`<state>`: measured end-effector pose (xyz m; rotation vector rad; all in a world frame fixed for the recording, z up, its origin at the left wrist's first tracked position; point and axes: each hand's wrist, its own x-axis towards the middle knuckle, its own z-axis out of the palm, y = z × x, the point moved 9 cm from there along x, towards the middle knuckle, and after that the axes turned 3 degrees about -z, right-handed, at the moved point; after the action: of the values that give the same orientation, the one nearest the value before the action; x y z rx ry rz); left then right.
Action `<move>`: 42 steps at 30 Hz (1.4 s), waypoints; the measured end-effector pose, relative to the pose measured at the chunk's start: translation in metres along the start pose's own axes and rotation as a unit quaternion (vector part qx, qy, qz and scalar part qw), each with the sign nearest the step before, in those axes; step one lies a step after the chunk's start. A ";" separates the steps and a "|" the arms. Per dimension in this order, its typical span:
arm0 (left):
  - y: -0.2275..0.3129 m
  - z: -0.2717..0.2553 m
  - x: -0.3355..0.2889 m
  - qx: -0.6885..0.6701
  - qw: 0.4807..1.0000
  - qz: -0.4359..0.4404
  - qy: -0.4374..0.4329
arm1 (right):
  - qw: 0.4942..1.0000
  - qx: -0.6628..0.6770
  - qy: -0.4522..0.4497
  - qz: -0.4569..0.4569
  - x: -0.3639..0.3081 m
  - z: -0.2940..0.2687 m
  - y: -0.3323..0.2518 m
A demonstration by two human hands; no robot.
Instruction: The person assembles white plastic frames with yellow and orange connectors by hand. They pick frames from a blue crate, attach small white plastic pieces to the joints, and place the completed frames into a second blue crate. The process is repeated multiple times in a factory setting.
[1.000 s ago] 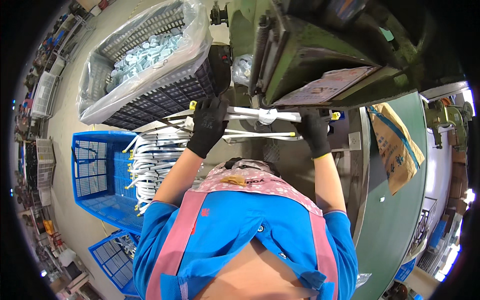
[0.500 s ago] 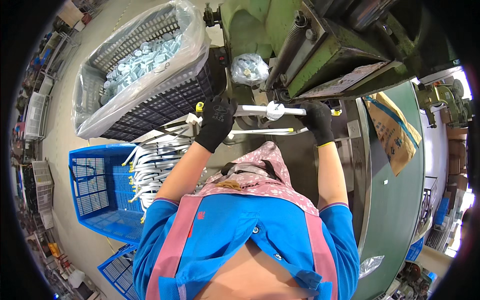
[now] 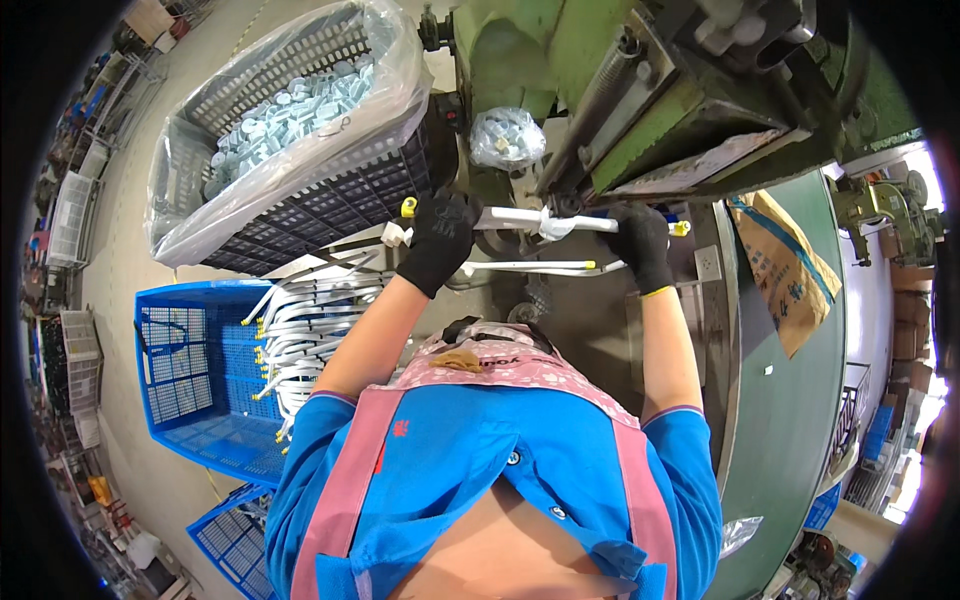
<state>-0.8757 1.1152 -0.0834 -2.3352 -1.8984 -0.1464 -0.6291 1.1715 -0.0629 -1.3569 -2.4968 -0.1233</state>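
Note:
Both black-gloved hands are closed around a white tube [image 3: 505, 218] held level beneath the green press. My left hand [image 3: 440, 238] grips it near the left end, beside a yellow cap [image 3: 408, 207]. Toward the other end sits my right hand [image 3: 640, 243], with another yellow cap [image 3: 680, 229] beyond it. Between the hands, a whitish round piece [image 3: 555, 226] sits on the tube under the press tool [image 3: 566, 205], seen at a slant. Closer to my body, a second white tube section [image 3: 530, 266] runs roughly parallel; whether it joins the held tube is hidden.
The green press [image 3: 690, 130] rises ahead and right. At left, a plastic-lined black crate [image 3: 330, 215] holds small pale pieces. White tubes [image 3: 320, 320] lie stacked by a blue crate [image 3: 215, 450]. A bag of parts [image 3: 507, 140] sits by the press; a brown sack [image 3: 785, 265] lies right.
The round piece on the tube has turned from nearly face-on to slanted. Both hands keep their grip and have shifted only slightly. The apron's front has dropped toward my body.

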 end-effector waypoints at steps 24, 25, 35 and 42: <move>0.082 -0.053 -0.044 -0.383 0.917 -0.009 0.110 | 0.933 0.244 0.007 -0.264 -0.114 -0.093 -0.139; 0.081 -0.054 -0.046 -0.384 0.917 -0.004 0.106 | 0.910 0.346 -0.086 -0.210 -0.128 -0.062 -0.121; 0.012 -0.081 -0.103 -0.631 0.762 0.050 0.135 | 0.917 0.276 -0.224 0.181 -0.259 0.057 0.090; -0.056 0.057 -0.162 -0.708 0.600 -0.293 0.232 | 0.943 0.236 -0.211 0.103 -0.226 0.052 0.090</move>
<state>-0.9640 0.9789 -0.1625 -1.3264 -2.3427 -2.8419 -0.4498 1.0503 -0.1855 -1.5263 -2.4375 0.8391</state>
